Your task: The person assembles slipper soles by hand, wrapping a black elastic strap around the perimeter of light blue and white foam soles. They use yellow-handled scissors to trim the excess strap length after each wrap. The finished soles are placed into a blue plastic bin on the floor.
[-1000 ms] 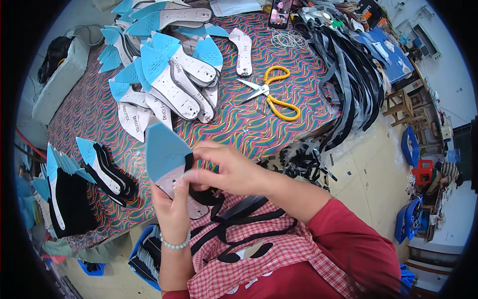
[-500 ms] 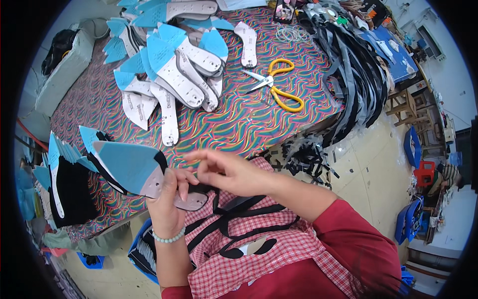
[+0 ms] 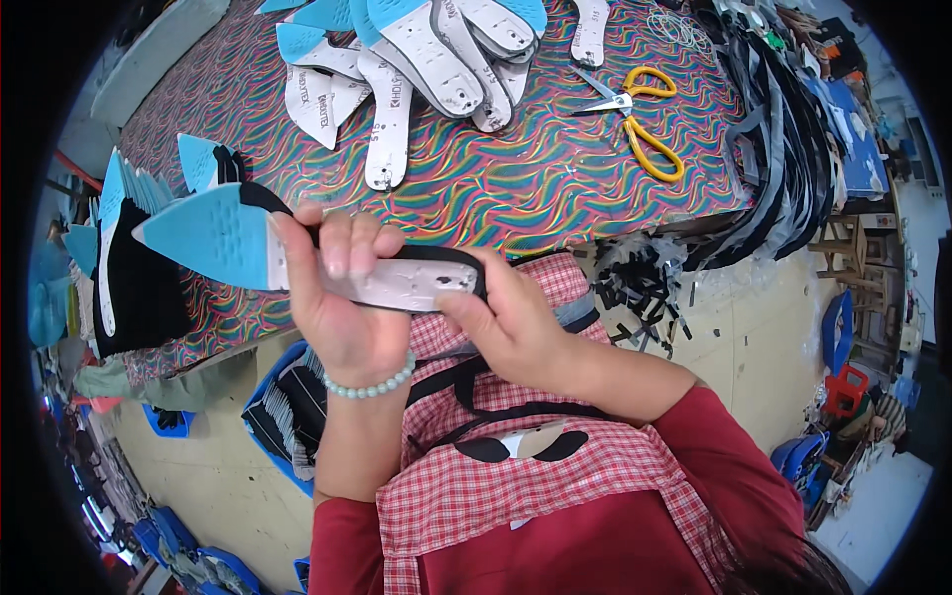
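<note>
A shoe insole [image 3: 203,238], blue at its pointed toe and white toward the heel, is held in front of me above the table's near edge. My left hand [image 3: 342,307] wraps round its middle, fingers over the far edge and thumb near the blue part. At the rounded heel, my right hand [image 3: 521,327] grips with its thumb on the white face and its fingers behind. Along the insole's far edge and round the heel runs a black strip [image 3: 436,255]. What the hidden right fingers touch cannot be seen.
Insoles lie piled on the patterned table [image 3: 496,188]. Yellow-handled scissors [image 3: 627,104] rest right of them. Black strips [image 3: 783,178] hang over the right edge, with dark scraps [image 3: 640,288] below. A stack of insoles [image 3: 139,278] stands left. A blue bin [image 3: 263,402] sits under the table.
My right hand has come down from beside the left fingers and closed on the heel. The insole has turned so its white heel and black edging show. The view has shifted.
</note>
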{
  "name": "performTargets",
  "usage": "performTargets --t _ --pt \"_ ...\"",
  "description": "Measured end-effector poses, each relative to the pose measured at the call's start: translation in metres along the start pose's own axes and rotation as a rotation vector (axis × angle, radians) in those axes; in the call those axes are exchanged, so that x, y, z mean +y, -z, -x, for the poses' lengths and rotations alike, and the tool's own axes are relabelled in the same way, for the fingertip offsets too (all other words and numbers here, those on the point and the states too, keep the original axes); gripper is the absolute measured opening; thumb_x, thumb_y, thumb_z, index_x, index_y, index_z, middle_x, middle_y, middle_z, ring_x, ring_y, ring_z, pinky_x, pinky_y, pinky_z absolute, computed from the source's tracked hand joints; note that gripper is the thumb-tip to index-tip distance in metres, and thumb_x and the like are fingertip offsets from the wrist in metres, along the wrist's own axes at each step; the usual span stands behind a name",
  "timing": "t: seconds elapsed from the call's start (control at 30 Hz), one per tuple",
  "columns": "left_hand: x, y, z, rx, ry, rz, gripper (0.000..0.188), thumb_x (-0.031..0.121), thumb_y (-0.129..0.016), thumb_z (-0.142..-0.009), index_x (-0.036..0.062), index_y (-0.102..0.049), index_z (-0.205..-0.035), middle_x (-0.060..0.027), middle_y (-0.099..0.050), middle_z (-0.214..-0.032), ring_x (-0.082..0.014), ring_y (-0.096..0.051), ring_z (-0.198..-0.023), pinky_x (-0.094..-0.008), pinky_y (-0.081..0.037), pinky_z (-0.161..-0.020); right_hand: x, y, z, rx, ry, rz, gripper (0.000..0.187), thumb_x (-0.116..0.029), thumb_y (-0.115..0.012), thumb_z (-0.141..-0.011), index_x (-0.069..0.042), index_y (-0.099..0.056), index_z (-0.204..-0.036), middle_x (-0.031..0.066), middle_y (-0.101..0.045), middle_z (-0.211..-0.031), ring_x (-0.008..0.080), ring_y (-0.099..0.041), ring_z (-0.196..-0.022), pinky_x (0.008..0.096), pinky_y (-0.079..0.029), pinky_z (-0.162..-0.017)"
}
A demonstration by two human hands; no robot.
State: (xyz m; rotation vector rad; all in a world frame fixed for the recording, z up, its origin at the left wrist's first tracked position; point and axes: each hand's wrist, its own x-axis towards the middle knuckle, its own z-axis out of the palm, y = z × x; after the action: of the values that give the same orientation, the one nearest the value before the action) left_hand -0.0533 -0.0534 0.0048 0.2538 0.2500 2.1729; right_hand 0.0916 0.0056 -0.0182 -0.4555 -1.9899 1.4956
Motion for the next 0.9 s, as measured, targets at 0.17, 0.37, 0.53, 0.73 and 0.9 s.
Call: performTargets --t 0.17,0.37,0.53,0.73,0.9 --pt "0.029 -0.015 0.044 -0.234 0.088 -1.739 0.012 0.012 -0.069 -0.080 0.0046 -0.068 -0.090 -0.0064 -0.063 -0.083 -0.0213 -0.060 -0.084 -0.0351 -0.046 -0.077 -0.004 0.055 -0.029 -0.142 0.071 0.359 0.028 -0.020 -0.055 -0.093 -0.001 -0.051 -0.113 0.0129 -0.063 -0.083 0.0263 -0.065 -0.070 0.0358 -0.050 -0.060" --pt "0.052 -0.047 -0.010 -0.736 -0.239 -2.100 0.031 0.008 -0.074 -0.068 0.0033 -0.067 -0.098 -0.0083 -0.064 -0.087 -0.0291 -0.059 -0.086 -0.0372 -0.045 -0.079 -0.034 0.068 -0.047 -0.341 0.242 0.548 0.026 -0.020 -0.059 -0.088 -0.003 -0.052 -0.106 0.0145 -0.063 -0.079 0.0329 -0.064 -0.069 0.0419 -0.049 -0.053" --pt "0.047 -0.044 -0.008 -0.817 0.317 -2.028 0.031 0.010 -0.070 -0.075 0.0017 -0.063 -0.104 -0.0173 -0.059 -0.080 -0.0349 -0.056 -0.074 -0.0401 -0.045 -0.067 -0.059 0.072 -0.075 -0.477 0.403 0.562 0.030 -0.024 -0.066 -0.083 -0.004 -0.058 -0.103 0.0111 -0.062 -0.075 0.0240 -0.064 -0.065 0.0348 -0.048 -0.053" --pt "0.049 -0.027 0.000 -0.552 0.341 -1.745 0.026 0.013 -0.064 -0.084 -0.0033 -0.061 -0.105 -0.0096 -0.066 -0.081 -0.0181 -0.062 -0.067 -0.0303 -0.049 -0.062 -0.045 0.069 -0.069 -0.166 0.099 0.117 0.024 -0.019 -0.068 -0.084 -0.004 -0.065 -0.102 0.0069 -0.064 -0.080 0.0130 -0.062 -0.067 0.0253 -0.047 -0.058" --pt "0.025 -0.030 0.026 -0.052 0.303 -1.129 0.028 0.022 -0.060 -0.092 -0.0036 -0.062 -0.103 -0.0088 -0.068 -0.094 -0.0112 -0.061 -0.080 -0.0278 -0.049 -0.070 -0.029 0.026 -0.039 0.168 -0.104 -0.388 0.014 -0.009 -0.063 -0.088 -0.001 -0.064 -0.100 0.0062 -0.061 -0.090 0.0103 -0.058 -0.078 0.0227 -0.045 -0.066"
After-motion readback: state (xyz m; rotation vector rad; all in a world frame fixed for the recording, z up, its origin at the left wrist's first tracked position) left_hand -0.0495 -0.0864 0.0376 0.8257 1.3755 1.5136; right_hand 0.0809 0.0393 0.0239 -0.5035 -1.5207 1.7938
